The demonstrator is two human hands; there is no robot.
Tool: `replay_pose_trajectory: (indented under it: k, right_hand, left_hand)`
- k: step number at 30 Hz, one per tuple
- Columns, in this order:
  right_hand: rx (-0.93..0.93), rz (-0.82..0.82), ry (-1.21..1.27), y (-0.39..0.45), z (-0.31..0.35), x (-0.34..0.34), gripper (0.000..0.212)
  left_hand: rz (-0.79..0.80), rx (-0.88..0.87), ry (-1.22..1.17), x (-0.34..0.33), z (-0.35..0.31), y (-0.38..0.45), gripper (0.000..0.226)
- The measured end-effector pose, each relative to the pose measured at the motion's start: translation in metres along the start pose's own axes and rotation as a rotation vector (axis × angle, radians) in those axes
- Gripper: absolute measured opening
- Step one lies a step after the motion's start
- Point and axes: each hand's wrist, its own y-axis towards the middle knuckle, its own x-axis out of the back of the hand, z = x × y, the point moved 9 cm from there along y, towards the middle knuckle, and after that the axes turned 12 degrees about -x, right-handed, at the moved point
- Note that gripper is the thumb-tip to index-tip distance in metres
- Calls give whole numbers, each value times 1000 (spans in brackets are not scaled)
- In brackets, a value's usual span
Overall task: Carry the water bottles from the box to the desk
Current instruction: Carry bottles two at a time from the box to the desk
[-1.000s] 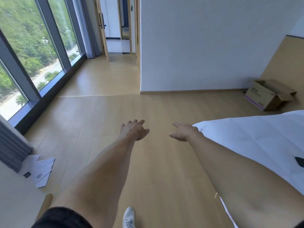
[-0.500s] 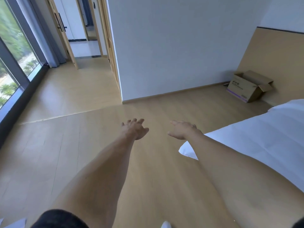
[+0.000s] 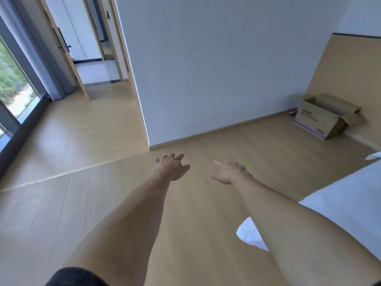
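- The left hand [image 3: 172, 166] and right hand [image 3: 228, 171] are held out over the wooden floor [image 3: 195, 203], fingers loosely spread, nothing grasped.
- The open cardboard box [image 3: 324, 118] is seen well beyond the right hand, against the wall; its contents cannot be seen.

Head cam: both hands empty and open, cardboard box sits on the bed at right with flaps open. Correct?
Not quite. In the head view the cardboard box sits on the floor against the wall, not on the bed. Left hand and right hand are empty and open; flaps open.
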Motion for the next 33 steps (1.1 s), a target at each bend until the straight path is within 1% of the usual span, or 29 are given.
replay_pose_trajectory:
  k: [3,8,15,20,24,27,33]
  right_hand:
    - [-10,-12,3,53,4,31,67]
    - [-59,-37,33,123,-13,69,64]
    - [-240,-50,66,221,-85,107,63]
    - [-401,-47,93,305,-136,137,67]
    - [-511,-49,108,371,-164,169,66]
    - [-579,-71,122,413,-184,197,65]
    - [-698,-49,142,475,-231,227,65]
  left_hand:
    - [-32,-22,-5,29,3,60,65]
    - [-6,-81,14,50,-9,147,66]
    - [35,-294,63,63,-78,290,68]
    - [69,-450,116,72,-122,404,68]
    - [91,-556,160,98,-147,497,67]
    - [78,-609,186,125,-167,563,66]
    - [110,-731,183,137,-228,650,66]
